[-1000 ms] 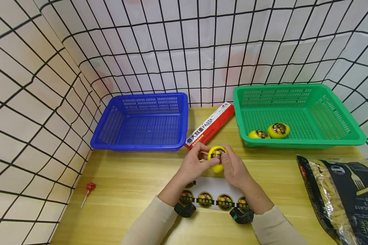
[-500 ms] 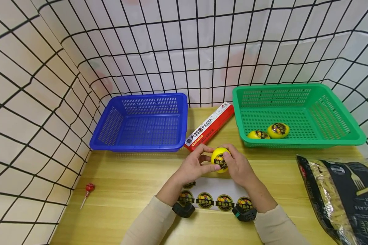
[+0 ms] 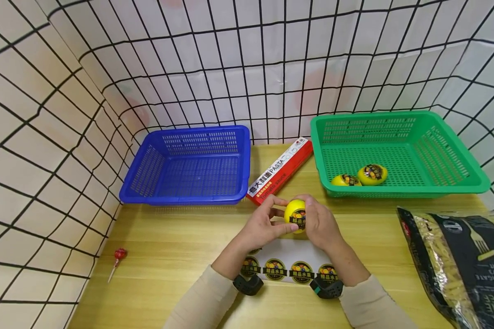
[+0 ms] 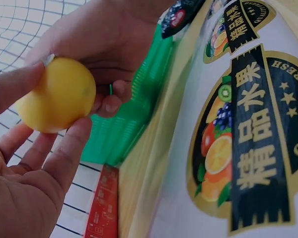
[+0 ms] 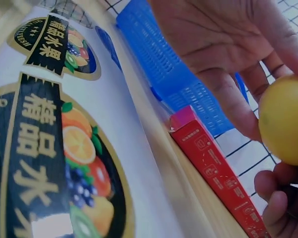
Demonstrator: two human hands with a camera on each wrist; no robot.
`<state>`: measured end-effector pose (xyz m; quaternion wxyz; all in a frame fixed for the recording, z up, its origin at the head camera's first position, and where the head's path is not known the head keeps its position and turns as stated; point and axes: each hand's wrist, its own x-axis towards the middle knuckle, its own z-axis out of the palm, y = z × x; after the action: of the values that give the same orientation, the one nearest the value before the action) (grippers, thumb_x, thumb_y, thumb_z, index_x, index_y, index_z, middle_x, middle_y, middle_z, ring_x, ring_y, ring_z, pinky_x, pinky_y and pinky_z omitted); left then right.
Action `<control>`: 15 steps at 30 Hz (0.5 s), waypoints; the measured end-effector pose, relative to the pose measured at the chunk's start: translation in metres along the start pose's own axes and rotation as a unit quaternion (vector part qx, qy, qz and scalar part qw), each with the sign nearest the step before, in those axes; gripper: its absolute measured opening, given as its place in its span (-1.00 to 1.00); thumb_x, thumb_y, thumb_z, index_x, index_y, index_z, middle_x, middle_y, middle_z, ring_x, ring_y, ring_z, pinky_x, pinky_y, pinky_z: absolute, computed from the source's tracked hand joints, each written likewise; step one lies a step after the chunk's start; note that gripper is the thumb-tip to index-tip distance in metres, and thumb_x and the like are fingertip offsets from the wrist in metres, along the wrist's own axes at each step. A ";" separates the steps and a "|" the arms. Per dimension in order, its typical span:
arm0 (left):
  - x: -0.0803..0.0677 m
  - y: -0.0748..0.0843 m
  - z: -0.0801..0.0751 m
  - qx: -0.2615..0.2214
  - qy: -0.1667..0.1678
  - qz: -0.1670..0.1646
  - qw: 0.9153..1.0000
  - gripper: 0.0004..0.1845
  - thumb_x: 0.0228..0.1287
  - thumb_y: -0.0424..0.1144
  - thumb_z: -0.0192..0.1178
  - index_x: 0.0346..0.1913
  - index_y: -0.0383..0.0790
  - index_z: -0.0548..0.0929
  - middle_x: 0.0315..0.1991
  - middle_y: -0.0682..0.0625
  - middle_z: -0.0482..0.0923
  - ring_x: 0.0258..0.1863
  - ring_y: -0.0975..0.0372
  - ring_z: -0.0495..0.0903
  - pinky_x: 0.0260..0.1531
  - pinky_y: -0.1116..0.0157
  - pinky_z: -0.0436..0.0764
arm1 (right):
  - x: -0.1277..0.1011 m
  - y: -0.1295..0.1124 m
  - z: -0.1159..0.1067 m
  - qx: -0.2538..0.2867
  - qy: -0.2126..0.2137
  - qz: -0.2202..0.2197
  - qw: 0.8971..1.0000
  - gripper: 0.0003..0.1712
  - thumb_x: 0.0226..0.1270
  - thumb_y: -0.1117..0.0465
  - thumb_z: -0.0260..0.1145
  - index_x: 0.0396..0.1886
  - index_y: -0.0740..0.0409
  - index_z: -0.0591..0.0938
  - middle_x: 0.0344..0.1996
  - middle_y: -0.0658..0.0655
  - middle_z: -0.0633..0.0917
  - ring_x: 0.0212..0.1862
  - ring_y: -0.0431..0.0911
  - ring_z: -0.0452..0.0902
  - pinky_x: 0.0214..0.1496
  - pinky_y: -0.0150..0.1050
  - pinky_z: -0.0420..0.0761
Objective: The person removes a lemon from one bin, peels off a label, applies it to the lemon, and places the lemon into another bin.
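A yellow lemon (image 3: 293, 210) with a round black-and-gold fruit sticker on it is held above the table between both hands. My left hand (image 3: 258, 227) grips its left side with thumb and fingers. At its right side my right hand (image 3: 323, 225) holds the lemon, with the thumb side over the sticker's right part. The left wrist view shows the lemon (image 4: 64, 96) from its bare side. Below the hands lies a white sheet (image 3: 286, 249) of the same stickers. Two more stickered lemons (image 3: 372, 174) rest in the green basket (image 3: 399, 189).
A blue basket (image 3: 185, 200) stands at the back left. Between the baskets lies a red pasta box (image 3: 281, 170), set at a slant. A lollipop (image 3: 118, 258) is at the left, and a bag of pasta (image 3: 457, 265) at the right. Black wire mesh (image 3: 234, 73) encloses the back and sides.
The lemon has shifted slightly right and turned in the hands. My right thumb has moved over the sticker's right side, covering part of it.
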<state>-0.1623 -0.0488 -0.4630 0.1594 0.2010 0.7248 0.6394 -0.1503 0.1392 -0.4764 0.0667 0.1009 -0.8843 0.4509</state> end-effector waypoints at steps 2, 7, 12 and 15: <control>0.000 0.000 -0.001 0.001 -0.004 0.003 1.000 -0.43 0.19 -0.45 0.44 0.20 -0.25 0.40 0.28 -0.20 0.45 0.05 0.15 0.59 -0.13 0.36 0.72 | 0.000 -0.001 0.000 0.000 -0.002 -0.004 1.000 -0.59 0.66 0.02 -0.14 0.06 0.07 0.59 -0.40 0.13 0.64 -0.43 -0.11 0.44 -0.42 -0.25 0.46; -0.001 0.000 -0.002 0.014 -0.008 0.009 1.000 -0.44 0.21 -0.41 0.44 0.19 -0.23 0.40 0.28 -0.18 0.46 0.05 0.15 0.58 -0.13 0.37 0.71 | 0.000 -0.003 -0.001 -0.032 -0.009 -0.020 0.999 -0.70 0.55 0.07 0.06 0.10 0.07 0.57 -0.40 0.12 0.63 -0.42 -0.11 0.43 -0.39 -0.22 0.44; 0.000 -0.001 -0.002 0.016 -0.001 0.000 1.000 -0.44 0.20 -0.40 0.45 0.19 -0.21 0.41 0.28 -0.17 0.46 0.05 0.15 0.57 -0.12 0.36 0.72 | -0.001 0.000 0.002 -0.035 0.006 -0.026 0.999 -0.63 0.68 0.09 -0.16 0.10 0.07 0.56 -0.42 0.12 0.64 -0.42 -0.10 0.46 -0.36 -0.21 0.48; 0.000 -0.001 -0.002 0.012 0.000 -0.003 1.000 -0.44 0.20 -0.40 0.45 0.19 -0.21 0.41 0.29 -0.18 0.44 0.06 0.14 0.57 -0.11 0.35 0.72 | -0.001 0.000 0.003 -0.012 0.011 -0.007 1.000 -0.50 0.72 0.03 -0.28 0.09 0.06 0.60 -0.38 0.13 0.68 -0.37 -0.07 0.49 -0.32 -0.20 0.50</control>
<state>-0.1629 -0.0505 -0.4639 0.1586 0.2009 0.7329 0.6303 -0.1498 0.1369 -0.4782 0.0805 0.1010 -0.8882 0.4410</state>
